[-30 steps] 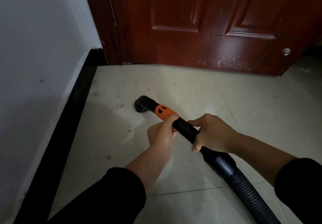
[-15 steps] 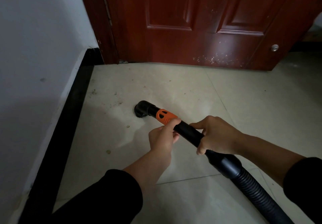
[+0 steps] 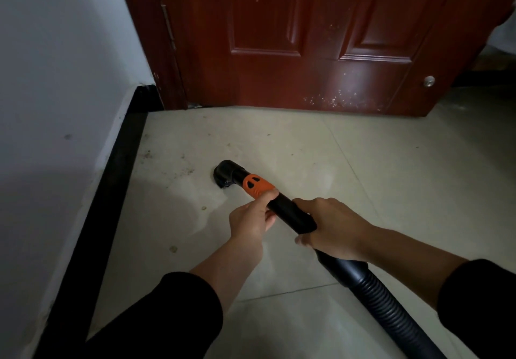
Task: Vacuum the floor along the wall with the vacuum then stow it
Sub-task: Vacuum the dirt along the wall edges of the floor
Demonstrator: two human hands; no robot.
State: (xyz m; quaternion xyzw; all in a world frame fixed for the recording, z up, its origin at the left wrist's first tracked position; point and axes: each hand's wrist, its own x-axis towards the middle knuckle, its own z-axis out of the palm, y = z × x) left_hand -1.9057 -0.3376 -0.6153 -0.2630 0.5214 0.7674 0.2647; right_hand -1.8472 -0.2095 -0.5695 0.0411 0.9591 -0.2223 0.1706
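Now both hands are on the vacuum (image 3: 290,213), and it's a firm two-handed hold. The left hand (image 3: 250,223) is curled round the black tube just behind the orange collar (image 3: 257,186), thumb laid along the top and touching the collar's rear edge. The right hand (image 3: 336,230) is wrapped round the tube further back, clenched on it right where it widens into the cuff, and from there the ribbed hose (image 3: 391,312) trails off towards the lower right corner. Up front, the angled black nozzle (image 3: 226,172) is down on the pale tiled floor (image 3: 391,191), mouth to the tile, short of the red-brown door (image 3: 307,51) and apart from the black skirting (image 3: 111,191) that runs along the foot of the white wall (image 3: 55,79). Specks of dirt (image 3: 148,154) lie scattered on the tile between nozzle and skirting, and a crumb (image 3: 173,249) sits to the left of the left forearm. Low on the door's right side, a small round metal knob (image 3: 429,81) shows. Black sleeves cover both arms, pushed back from the wrists.
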